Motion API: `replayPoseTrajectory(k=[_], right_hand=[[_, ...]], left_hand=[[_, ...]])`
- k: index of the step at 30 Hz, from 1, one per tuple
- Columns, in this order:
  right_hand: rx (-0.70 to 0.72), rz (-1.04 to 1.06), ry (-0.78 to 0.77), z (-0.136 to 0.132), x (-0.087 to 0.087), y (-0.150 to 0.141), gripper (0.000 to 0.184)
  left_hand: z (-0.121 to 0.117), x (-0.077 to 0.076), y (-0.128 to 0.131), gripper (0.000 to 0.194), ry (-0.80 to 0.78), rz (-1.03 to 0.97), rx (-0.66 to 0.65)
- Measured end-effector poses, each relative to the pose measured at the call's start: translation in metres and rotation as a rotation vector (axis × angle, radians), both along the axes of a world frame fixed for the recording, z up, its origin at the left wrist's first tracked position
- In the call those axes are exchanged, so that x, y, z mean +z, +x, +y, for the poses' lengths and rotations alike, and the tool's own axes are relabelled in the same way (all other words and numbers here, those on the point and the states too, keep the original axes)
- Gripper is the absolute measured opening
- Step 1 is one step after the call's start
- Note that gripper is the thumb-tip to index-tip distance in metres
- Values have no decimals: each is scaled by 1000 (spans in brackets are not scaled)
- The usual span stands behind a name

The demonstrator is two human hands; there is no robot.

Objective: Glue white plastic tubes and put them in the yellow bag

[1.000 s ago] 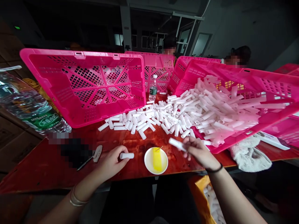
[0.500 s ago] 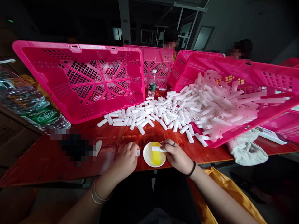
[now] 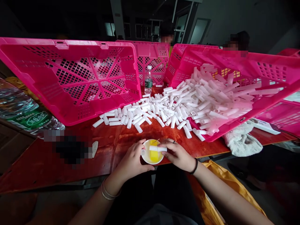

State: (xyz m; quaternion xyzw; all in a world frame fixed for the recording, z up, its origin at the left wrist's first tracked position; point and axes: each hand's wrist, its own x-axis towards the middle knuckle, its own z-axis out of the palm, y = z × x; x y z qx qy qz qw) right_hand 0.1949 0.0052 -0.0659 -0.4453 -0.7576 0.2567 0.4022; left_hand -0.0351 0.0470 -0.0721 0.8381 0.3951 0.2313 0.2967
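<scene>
My left hand [image 3: 133, 158] is at the left rim of a small white bowl [image 3: 143, 158]. A short white tube [image 3: 142, 152] shows end-on at its curled fingers, while the thumb stretches out towards the bowl's near side. My right hand [image 3: 180, 155] pinches another white tube [image 3: 162, 149] between thumb and fingers, level above the bowl. A white piece [image 3: 153, 148] lies in line with that tube's left end; whether the two are joined I cannot tell. Inside the bowl are a yellow block [image 3: 154, 156] and a thin stick, partly covered by the tube.
Many loose white tubes [image 3: 140, 115] spread over the red table [image 3: 112, 140], spilling from a tilted pink crate [image 3: 234, 126] at right. Another pink crate [image 3: 98, 81] lies tipped at left. A small bottle [image 3: 148, 81], a large bottle [image 3: 30, 115] and a cloth [image 3: 237, 140] are around.
My left hand has moved right to the bowl, and its thumb has opened away from the fingers. In my right hand more of the tube shows. The view has shifted slightly.
</scene>
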Motion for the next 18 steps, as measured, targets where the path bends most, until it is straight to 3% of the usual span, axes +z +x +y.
replayPoseTrajectory(k=[3, 8, 11, 13, 18], right_hand=[[-69, 35, -43, -2, -3, -2, 23], [6, -53, 117, -8, -7, -3, 17], [-65, 144, -47, -13, -10, -6, 27], [-141, 186, -98, -16, -11, -8, 24], [-87, 40, 70, -20, -10, -8, 10]], left_hand=[[0, -2, -1, 76, -5, -36, 11], [0, -2, 1, 67, 10, -46, 18], [0, -2, 1, 59, 24, -36, 3], [0, -3, 1, 53, 36, -36, 8], [0, -7, 0, 50, 37, -33, 15]])
